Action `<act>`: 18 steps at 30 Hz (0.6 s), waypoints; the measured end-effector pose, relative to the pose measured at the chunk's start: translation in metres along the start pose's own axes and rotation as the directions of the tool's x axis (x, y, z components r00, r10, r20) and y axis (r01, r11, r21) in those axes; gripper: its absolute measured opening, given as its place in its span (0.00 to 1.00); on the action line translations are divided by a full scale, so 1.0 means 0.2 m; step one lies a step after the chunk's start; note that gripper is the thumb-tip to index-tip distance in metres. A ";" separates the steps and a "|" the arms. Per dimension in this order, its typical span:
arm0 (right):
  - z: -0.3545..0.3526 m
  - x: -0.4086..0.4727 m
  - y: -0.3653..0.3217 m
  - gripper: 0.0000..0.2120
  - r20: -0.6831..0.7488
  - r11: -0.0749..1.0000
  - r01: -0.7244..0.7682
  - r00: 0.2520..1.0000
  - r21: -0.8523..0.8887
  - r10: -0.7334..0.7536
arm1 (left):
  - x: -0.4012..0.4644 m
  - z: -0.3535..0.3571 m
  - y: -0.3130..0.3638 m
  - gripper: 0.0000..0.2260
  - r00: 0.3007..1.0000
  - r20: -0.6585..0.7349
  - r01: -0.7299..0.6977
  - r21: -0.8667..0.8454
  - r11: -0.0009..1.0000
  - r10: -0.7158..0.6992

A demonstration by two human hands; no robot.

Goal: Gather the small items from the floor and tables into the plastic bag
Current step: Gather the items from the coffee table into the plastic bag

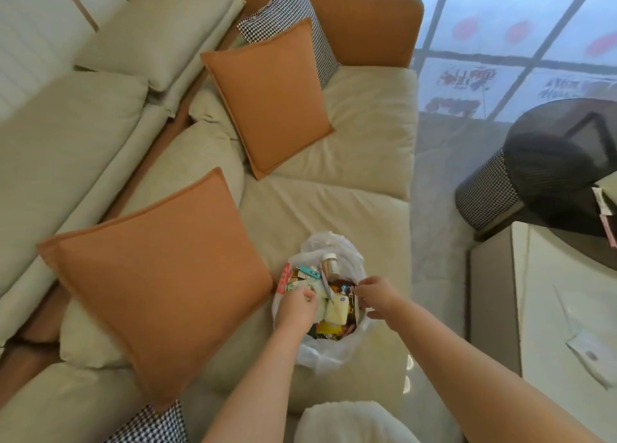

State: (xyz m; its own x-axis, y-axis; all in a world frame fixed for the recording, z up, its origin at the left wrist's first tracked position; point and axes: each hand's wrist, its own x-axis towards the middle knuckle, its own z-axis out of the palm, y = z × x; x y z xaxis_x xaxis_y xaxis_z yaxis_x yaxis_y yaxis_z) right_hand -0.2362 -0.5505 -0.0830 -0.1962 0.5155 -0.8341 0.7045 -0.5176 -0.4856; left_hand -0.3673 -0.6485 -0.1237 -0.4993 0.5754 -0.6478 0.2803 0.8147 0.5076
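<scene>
A translucent white plastic bag [329, 351] sits open on the beige sofa seat, filled with several small items: a white-capped bottle [330, 265], a teal packet [309, 271], colourful wrappers [329, 329] and a pale yellow cloth [337, 313]. My left hand [297, 307] pinches the bag's left rim. My right hand [379, 295] pinches the right rim, fingers closed on the plastic. Both hands hold the mouth apart.
Two orange cushions [160, 275] and a houndstooth one [290, 15] lie on the beige sofa [360, 135]. A white table [547, 309] with a paper [591, 359] stands at the right, a dark round table [564, 149] beyond it. Glossy floor [437, 209] runs between.
</scene>
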 end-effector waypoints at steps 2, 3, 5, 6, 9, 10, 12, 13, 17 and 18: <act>-0.01 -0.03 0.03 0.16 0.021 0.998 0.020 1.000 -0.059 -0.019 | -0.05 0.02 0.02 0.09 0.999 0.030 -0.022 0.031 0.999 0.021; -0.01 -0.05 0.05 0.16 0.033 0.995 0.031 0.999 -0.097 -0.028 | -0.07 0.04 0.03 0.10 0.998 0.048 -0.031 0.055 0.998 0.029; -0.03 -0.09 0.11 0.16 0.053 0.985 0.055 0.997 -0.165 -0.047 | -0.14 0.07 0.05 0.09 0.996 0.077 -0.053 0.118 0.992 0.045; -0.04 -0.11 0.14 0.15 0.057 0.981 0.065 0.997 -0.182 -0.056 | -0.16 0.09 0.05 0.09 0.994 0.088 -0.069 0.144 0.987 0.057; -0.10 -0.17 0.27 0.15 0.038 0.969 0.080 0.997 -0.233 -0.073 | -0.26 0.17 0.08 0.10 0.988 0.131 -0.107 0.199 0.974 0.082; -0.13 -0.19 0.31 0.15 0.024 0.962 0.082 0.997 -0.259 -0.078 | -0.30 0.20 0.10 0.10 0.985 0.141 -0.125 0.214 0.969 0.096; -0.19 -0.23 0.42 0.15 0.001 0.950 0.079 0.997 -0.303 -0.083 | -0.37 0.26 0.13 0.10 0.980 0.160 -0.161 0.256 0.953 0.122; -0.23 -0.25 0.48 0.16 -0.011 0.944 0.079 0.996 -0.322 -0.087 | -0.41 0.30 0.15 0.10 0.975 0.178 -0.181 0.281 0.943 0.134; -0.40 -0.35 0.73 0.14 -0.078 0.892 0.068 0.990 -0.446 -0.114 | -0.56 0.48 0.24 0.15 0.943 0.269 -0.285 0.359 0.889 0.194; -0.45 -0.37 0.81 0.13 -0.091 0.879 0.066 0.988 -0.471 -0.123 | -0.60 0.53 0.27 0.15 0.934 0.290 -0.312 0.385 0.869 0.206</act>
State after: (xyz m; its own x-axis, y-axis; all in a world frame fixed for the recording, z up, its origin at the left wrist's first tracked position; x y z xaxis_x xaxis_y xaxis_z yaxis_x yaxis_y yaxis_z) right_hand -0.0462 -0.6113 -0.0763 -0.2186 0.6349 -0.7410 0.9281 -0.0992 -0.3588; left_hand -0.2044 -0.6665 -0.0791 -0.1706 0.7267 -0.6655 0.7146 0.5562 0.4242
